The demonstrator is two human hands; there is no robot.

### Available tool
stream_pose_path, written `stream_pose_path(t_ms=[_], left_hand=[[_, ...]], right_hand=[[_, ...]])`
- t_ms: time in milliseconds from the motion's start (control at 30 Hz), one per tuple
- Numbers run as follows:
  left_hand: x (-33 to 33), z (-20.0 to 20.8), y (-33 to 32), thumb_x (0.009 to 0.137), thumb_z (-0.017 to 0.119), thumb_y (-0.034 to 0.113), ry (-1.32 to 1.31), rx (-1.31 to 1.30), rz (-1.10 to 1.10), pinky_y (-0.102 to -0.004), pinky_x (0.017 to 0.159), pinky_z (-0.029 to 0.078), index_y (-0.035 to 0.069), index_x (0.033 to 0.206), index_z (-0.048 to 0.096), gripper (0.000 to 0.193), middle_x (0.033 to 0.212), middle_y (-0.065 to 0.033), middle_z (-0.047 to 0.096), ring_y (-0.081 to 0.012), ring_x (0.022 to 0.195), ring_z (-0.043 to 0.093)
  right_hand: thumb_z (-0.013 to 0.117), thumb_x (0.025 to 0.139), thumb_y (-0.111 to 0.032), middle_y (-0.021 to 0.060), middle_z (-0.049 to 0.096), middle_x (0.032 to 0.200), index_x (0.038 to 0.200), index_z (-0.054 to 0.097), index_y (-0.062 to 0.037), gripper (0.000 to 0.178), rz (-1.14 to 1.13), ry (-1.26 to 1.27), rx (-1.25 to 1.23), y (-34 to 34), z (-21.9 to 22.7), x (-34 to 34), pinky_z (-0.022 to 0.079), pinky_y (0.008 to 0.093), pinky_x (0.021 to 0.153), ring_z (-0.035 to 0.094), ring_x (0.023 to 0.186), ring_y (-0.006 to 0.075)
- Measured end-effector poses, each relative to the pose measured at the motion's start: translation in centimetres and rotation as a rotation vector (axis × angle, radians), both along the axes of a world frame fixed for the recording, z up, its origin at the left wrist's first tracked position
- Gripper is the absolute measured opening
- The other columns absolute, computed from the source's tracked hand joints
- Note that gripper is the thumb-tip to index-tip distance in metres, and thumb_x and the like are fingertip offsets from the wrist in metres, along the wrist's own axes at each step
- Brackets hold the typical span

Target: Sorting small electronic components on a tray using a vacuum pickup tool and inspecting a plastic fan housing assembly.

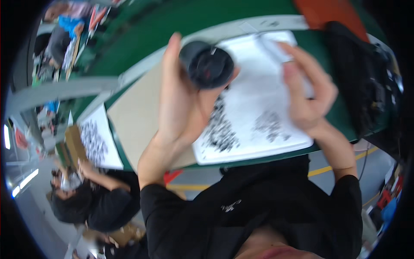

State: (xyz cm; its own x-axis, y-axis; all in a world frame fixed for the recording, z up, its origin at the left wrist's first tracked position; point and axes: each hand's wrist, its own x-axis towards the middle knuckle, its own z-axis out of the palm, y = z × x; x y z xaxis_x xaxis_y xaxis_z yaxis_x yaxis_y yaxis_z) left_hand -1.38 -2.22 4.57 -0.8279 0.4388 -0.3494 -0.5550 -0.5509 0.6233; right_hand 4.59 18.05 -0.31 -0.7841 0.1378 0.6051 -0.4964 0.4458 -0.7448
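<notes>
My left hand (183, 101) is raised over the left part of a white tray (254, 156), its fingers round a black cylindrical part (209, 67) with a hollow, open end. My right hand (311, 93) is closed above the tray's right side. Its thumb and forefinger pinch a pale, thin tool (271, 48), too blurred to name. Many small black pieces (221, 131) lie on the tray below my left hand, and a sparser, greyer patch of pieces (271, 125) lies nearer my right wrist.
A beige board (136, 114) lies left of the tray on the green table (142, 30). Further left, a person (103, 194) sits by a white sheet (114, 146) with dark pieces and a brown box (75, 142). A black bag (355, 82) stands at the right, near an orange-brown surface (334, 17).
</notes>
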Motion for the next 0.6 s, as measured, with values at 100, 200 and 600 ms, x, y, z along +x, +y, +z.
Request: stream_pose_path(t_ms=[100,200,600], left_hand=[[-0.9,-0.8,1.2,0.102,0.049,0.034,0.019,-0.121,-0.027,-0.0459,0.105,0.048,-0.003,0.119,0.054,0.041,0.113,-0.0151,0.062,-0.0278,0.109,0.062],[-4.0,-1.9,3.9,0.100,0.054,0.027,0.128,-0.187,-0.113,-0.0454,0.104,0.049,-0.001,0.118,0.055,0.033,0.112,-0.0153,0.062,-0.0267,0.107,0.062],[-10.4,0.5,28.9,0.100,0.057,0.032,0.483,-0.049,-0.589,-0.0413,0.109,0.041,-0.002,0.130,0.043,0.047,0.126,-0.0149,0.055,-0.0250,0.121,0.054]], right_hand=[[0.060,0.096,-0.012,0.0150,0.070,0.104,0.120,0.065,0.0049,0.030,-0.040,-0.137,-0.133,0.5,0.3,0.1,0.051,0.0245,0.076,0.065,0.087,0.0144],[0.061,0.092,-0.011,0.0152,0.070,0.084,0.115,0.064,0.0110,0.032,-0.089,0.293,-0.092,1.2,0.4,-0.3,0.051,0.0252,0.063,0.066,0.066,0.0181],[0.065,0.088,-0.009,0.0112,0.067,0.065,0.111,0.065,0.0120,0.031,-0.036,0.630,-0.088,3.3,2.6,0.6,0.050,0.0276,0.048,0.063,0.049,0.0186]])
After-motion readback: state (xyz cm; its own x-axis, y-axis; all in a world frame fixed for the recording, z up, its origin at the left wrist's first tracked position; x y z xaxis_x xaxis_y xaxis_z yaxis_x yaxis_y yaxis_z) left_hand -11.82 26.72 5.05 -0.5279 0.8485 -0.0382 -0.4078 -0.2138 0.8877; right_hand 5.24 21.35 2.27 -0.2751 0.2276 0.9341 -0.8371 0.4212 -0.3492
